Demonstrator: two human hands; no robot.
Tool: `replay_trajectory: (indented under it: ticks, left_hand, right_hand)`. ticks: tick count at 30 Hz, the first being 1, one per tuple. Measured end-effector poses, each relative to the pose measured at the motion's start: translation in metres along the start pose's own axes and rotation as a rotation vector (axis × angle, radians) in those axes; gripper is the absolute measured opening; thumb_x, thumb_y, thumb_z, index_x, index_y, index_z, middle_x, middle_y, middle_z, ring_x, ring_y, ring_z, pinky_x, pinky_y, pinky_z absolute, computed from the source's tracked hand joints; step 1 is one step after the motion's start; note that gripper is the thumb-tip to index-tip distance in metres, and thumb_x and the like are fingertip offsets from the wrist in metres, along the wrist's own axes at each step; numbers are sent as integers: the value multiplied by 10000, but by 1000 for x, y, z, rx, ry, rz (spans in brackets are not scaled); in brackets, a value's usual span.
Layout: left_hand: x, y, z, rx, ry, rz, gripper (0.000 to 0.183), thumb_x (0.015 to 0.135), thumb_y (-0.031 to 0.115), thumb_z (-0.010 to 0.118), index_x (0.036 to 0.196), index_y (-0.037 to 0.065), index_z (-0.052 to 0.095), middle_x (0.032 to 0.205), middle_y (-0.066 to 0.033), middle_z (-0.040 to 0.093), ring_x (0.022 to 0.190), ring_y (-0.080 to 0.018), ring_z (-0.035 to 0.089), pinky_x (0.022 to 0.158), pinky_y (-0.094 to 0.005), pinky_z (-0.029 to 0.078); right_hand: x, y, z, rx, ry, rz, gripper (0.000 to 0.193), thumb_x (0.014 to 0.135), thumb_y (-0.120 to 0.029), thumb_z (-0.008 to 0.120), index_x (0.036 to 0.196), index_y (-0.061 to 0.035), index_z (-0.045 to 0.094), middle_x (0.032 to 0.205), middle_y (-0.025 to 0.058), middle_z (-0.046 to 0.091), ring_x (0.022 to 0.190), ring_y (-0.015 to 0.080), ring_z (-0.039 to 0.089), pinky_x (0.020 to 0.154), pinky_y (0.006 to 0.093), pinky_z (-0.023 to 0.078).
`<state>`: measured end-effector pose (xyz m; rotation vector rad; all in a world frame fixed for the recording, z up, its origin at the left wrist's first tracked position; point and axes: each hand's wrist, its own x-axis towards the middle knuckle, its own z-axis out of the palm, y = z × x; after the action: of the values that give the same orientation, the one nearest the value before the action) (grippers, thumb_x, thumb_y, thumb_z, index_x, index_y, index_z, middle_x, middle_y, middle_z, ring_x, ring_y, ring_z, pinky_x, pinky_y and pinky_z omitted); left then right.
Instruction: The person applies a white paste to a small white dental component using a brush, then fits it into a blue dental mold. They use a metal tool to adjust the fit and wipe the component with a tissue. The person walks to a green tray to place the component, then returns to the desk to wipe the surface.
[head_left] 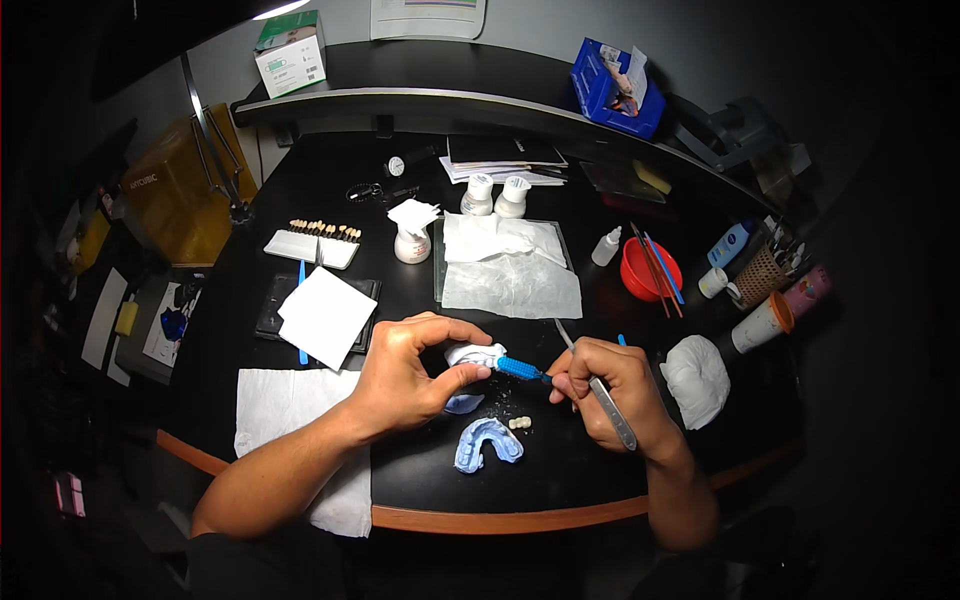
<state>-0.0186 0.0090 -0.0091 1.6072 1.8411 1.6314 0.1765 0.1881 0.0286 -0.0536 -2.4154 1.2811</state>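
At frame centre, left hand (410, 375) pinches a white cast (476, 354), right hand (610, 390) grips a blue brush (520, 368) and metal tool (600, 390) against it; brushing seems midway, blue mould (487, 441) waiting below.

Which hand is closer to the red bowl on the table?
Right. The right hand is below and slightly left of the red bowl; the left hand is much farther left.

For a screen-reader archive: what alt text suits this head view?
Over a black desk, the left hand pinches a white wrapped piece on a blue handle; the right hand holds that handle and a metal tool. A blue dental cast lies below.
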Motion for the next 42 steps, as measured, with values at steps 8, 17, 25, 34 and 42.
replay_trajectory:
  ticks: [8, 17, 25, 34, 42]
  left_hand:
    - [-1, 3, 1, 15, -72, -30, 262, 801, 109, 882, 1026, 20, 783, 958, -125, 779, 885, -202, 737, 819, -327, 569]
    - [-5, 1, 6, 42, -112, -2, 260, 799, 131, 878, 1014, 26, 778, 965, -116, 782, 868, -250, 743, 808, -362, 567]
    - [-4, 3, 5, 13, -43, -5, 258, 809, 129, 873, 1024, 20, 782, 952, -122, 779, 846, -230, 736, 772, -340, 572]
    - [-1, 4, 1, -7, -48, -66, 271, 827, 104, 857, 1058, -9, 771, 984, -161, 773, 886, -211, 751, 810, -315, 579]
    - [-1, 3, 2, -74, -33, -66, 270, 850, 108, 839, 1094, 17, 770, 992, -147, 778, 795, -160, 728, 670, -280, 558]
  right_hand:
    - [-2, -3, -3, -51, 26, 24, 218, 779, 196, 563, 725, 10, 463, 768, 109, 655, 700, 146, 691, 624, 270, 556]
    - [-4, -11, -8, -80, -30, 102, 247, 821, 163, 614, 715, 6, 454, 761, 123, 671, 669, 145, 686, 613, 268, 557]
    - [-2, -4, -3, -46, 20, 48, 288, 888, 129, 648, 723, -29, 472, 767, 113, 684, 676, 122, 695, 579, 248, 534]
    - [-1, -7, -8, -8, 37, 97, 225, 811, 179, 562, 723, -5, 467, 794, 131, 687, 693, 137, 693, 609, 273, 571]
    - [-2, -7, -2, -21, 55, 34, 211, 777, 185, 532, 734, -7, 458, 762, 114, 660, 668, 136, 670, 612, 278, 555]
